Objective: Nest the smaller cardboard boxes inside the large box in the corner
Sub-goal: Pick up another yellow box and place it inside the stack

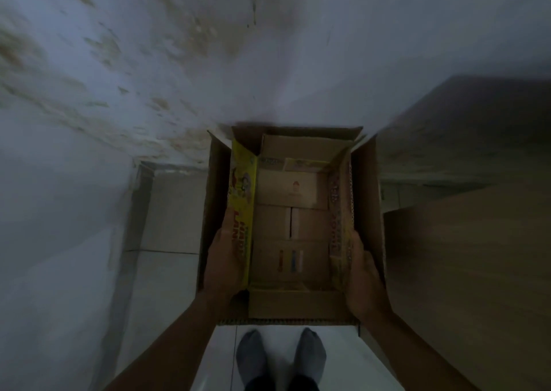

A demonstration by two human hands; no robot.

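Note:
A large brown cardboard box (213, 211) stands open on the floor against the wall corner. Inside it sits a smaller box with yellow printed sides (243, 199), its flaps up. My left hand (223, 259) grips its left yellow side and my right hand (362, 274) grips its right side. At the bottom of the smaller box lie several plain cardboard boxes (287, 187), one with a small red mark and one with coloured stripes (290, 261).
A stained white wall (149, 62) rises behind and to the left. A wooden cabinet or panel (465, 256) stands close on the right. Pale floor tiles (167, 211) show left of the box, and my two socked feet (280, 358) stand just before it.

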